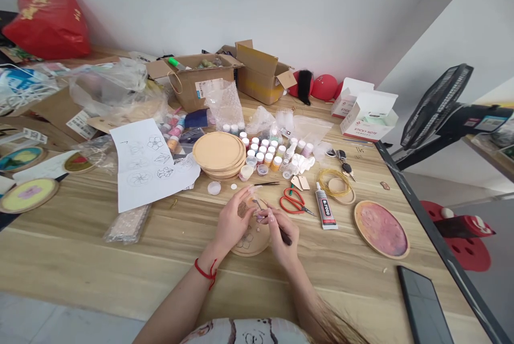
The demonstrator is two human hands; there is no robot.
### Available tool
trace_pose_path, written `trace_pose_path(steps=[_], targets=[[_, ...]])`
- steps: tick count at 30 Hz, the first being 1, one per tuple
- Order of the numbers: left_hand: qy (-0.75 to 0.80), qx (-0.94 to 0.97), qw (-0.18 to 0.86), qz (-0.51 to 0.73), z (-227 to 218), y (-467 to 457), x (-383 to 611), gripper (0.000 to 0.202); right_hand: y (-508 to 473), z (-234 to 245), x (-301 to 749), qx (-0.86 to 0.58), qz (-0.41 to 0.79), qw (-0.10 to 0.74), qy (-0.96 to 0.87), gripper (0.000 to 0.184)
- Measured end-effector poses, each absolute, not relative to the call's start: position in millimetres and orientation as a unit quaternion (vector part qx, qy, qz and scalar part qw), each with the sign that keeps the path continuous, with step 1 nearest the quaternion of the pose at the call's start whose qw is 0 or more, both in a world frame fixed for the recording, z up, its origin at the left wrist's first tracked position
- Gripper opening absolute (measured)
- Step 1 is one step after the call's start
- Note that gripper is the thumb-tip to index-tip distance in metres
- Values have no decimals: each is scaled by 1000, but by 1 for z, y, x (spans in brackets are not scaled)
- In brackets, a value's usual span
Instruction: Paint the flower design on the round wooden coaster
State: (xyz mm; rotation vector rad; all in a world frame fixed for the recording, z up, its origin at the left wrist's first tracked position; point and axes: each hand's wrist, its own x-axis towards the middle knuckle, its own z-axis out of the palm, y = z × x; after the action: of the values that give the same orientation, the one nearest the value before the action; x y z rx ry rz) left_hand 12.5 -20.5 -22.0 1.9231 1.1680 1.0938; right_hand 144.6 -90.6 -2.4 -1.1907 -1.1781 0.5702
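Note:
A round wooden disc with flower outlines drawn on it lies on the table in front of me. My left hand rests on its left edge, fingers curled and steadying it. My right hand is closed on a thin dark-handled brush, with its tip over the disc's upper part. A red string is tied round my left wrist. What the brush tip touches is too small to make out.
Behind the disc: a stack of wooden plates, several small paint pots, red scissors, a glue tube, a pink-painted plate, a paper sheet with flower sketches. A dark phone lies near the right edge. Boxes and bags crowd the back.

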Motion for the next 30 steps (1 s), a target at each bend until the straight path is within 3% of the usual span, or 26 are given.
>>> trace_pose_path(steps=[5,30], targets=[[439,732,322,410,-22,-20,12,52,-92,-2,141,-523,210,612,-555,29],[440,725,349,399,-25,-19,10,57,-90,-3,142,-505,235,583,-592,32]])
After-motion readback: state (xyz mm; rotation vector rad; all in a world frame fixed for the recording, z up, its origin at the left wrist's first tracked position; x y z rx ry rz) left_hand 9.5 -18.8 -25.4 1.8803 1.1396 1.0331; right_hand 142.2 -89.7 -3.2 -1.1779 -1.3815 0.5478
